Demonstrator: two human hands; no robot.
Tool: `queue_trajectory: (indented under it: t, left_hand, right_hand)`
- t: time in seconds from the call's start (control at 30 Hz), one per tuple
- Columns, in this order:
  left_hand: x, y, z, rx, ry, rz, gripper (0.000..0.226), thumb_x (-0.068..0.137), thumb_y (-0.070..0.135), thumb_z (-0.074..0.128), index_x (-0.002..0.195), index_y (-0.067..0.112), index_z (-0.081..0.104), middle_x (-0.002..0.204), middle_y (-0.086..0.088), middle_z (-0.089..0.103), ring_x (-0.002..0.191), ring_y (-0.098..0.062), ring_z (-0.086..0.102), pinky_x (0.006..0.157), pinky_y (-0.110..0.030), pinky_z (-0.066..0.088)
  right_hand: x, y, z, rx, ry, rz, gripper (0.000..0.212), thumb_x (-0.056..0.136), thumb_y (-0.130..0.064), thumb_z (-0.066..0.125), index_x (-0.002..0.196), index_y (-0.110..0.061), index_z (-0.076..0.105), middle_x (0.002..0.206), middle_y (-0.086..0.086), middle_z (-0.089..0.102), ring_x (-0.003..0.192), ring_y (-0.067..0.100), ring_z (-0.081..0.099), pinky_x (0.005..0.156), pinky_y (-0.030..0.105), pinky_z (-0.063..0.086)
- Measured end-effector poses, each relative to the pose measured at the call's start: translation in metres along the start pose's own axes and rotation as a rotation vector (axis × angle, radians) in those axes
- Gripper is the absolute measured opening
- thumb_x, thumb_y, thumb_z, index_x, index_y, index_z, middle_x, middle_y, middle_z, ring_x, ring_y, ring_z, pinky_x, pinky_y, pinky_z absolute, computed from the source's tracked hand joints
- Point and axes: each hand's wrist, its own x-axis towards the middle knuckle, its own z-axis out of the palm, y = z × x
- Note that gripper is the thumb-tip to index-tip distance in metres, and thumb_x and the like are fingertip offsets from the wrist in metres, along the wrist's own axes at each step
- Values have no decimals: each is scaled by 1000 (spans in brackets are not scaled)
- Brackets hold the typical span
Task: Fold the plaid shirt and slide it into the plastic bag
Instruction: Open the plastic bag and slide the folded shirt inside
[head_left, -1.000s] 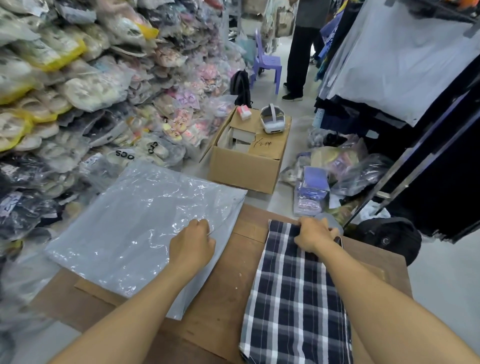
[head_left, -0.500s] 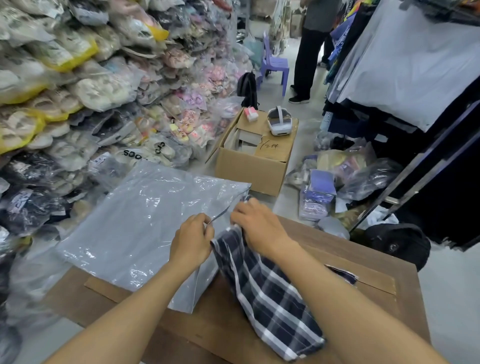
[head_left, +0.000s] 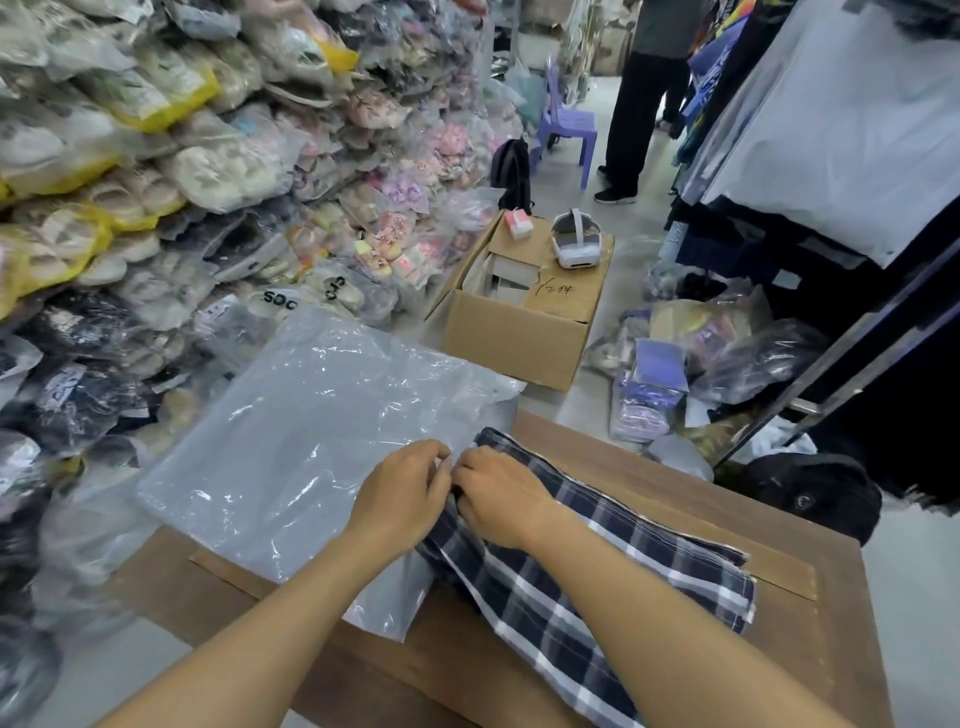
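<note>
A folded navy-and-white plaid shirt (head_left: 613, 566) lies slanted across the wooden table (head_left: 675, 499), its far end touching the mouth of a clear plastic bag (head_left: 291, 452). The bag lies flat over the table's left side and hangs past the edge. My left hand (head_left: 400, 493) pinches the bag's open edge. Right beside it, my right hand (head_left: 498, 499) grips the shirt's leading end at the bag mouth. Whether the shirt's tip is inside the bag is hidden by my hands.
Bagged slippers (head_left: 156, 182) are stacked high on the left. A cardboard box (head_left: 514, 332) with a white headset (head_left: 574, 241) stands beyond the table. Bagged goods (head_left: 675, 364) lie on the floor at right, under a clothes rack (head_left: 831, 130). A person (head_left: 649, 93) stands near a purple chair (head_left: 566, 130).
My right hand carried the shirt's end from the table's right side leftward to the bag mouth, swinging the shirt diagonal. My left hand kept hold of the bag's edge.
</note>
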Motion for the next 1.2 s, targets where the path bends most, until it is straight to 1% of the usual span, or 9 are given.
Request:
queue_trajectory:
  t: [0.23, 0.37, 0.47, 0.6, 0.77, 0.9, 1.03, 1.13, 1.2]
  left_hand:
    - [-1, 4, 4, -25, -47, 5, 19, 99, 30, 46, 103, 23, 63, 84, 8, 62, 81, -18, 60, 72, -41, 54]
    - [3, 8, 12, -26, -79, -37, 21, 99, 30, 43, 108, 21, 60, 98, 3, 65, 86, -20, 62, 75, -42, 54]
    - [8, 10, 17, 42, -125, -48, 16, 99, 29, 44, 106, 21, 56, 94, 2, 64, 83, -23, 60, 68, -37, 48]
    - [9, 16, 28, 207, -221, -43, 15, 96, 30, 47, 106, 20, 54, 96, -1, 64, 77, -25, 62, 63, -35, 46]
    - [8, 20, 38, 259, -212, -14, 20, 95, 24, 49, 112, 15, 55, 89, -4, 62, 77, -25, 60, 65, -37, 50]
    - [6, 23, 40, 220, -186, 1, 21, 97, 21, 46, 115, 14, 55, 84, -2, 60, 75, -24, 60, 63, -36, 47]
    - [2, 19, 38, 203, -198, 29, 16, 99, 22, 42, 107, 16, 54, 82, -1, 63, 70, -23, 61, 64, -41, 54]
    - [0, 16, 36, 166, -192, 42, 19, 99, 24, 41, 108, 17, 56, 83, 0, 65, 70, -23, 62, 60, -37, 50]
    - [-3, 16, 35, 144, -198, 65, 17, 99, 24, 41, 106, 19, 55, 83, 2, 63, 69, -21, 61, 58, -35, 46]
  right_hand:
    - [14, 5, 17, 294, -56, 172, 37, 87, -31, 44, 117, -15, 59, 123, 12, 60, 112, 30, 54, 92, 44, 50]
    - [1, 6, 14, 447, -65, 194, 56, 89, -32, 53, 143, -30, 41, 156, 1, 36, 133, 25, 47, 98, 45, 51]
    - [-23, 16, 3, 414, 135, 293, 54, 96, -39, 57, 147, -28, 43, 152, -6, 41, 132, 19, 45, 103, 41, 46]
    - [-75, 49, -6, 343, 142, 624, 48, 96, -37, 60, 140, -21, 51, 135, -1, 49, 127, 20, 41, 107, 45, 42]
    - [-149, 100, -9, 392, 16, 1048, 88, 80, -65, 68, 149, -21, 38, 152, 9, 41, 139, 36, 34, 112, 50, 36]
    - [-176, 115, 0, 640, -72, 1057, 115, 48, -82, 76, 141, -18, 51, 143, 5, 57, 127, 27, 55, 105, 43, 47]
    - [-162, 111, 7, 602, -44, 1043, 79, 76, -51, 81, 142, -20, 50, 145, 6, 55, 130, 30, 52, 106, 41, 45]
    - [-134, 100, 5, 634, 7, 1043, 79, 82, -46, 78, 148, -17, 44, 150, 6, 52, 135, 31, 49, 110, 42, 42]
    - [-107, 87, 3, 653, 67, 1014, 64, 84, -43, 78, 137, -18, 53, 135, 4, 63, 125, 29, 58, 104, 42, 48]
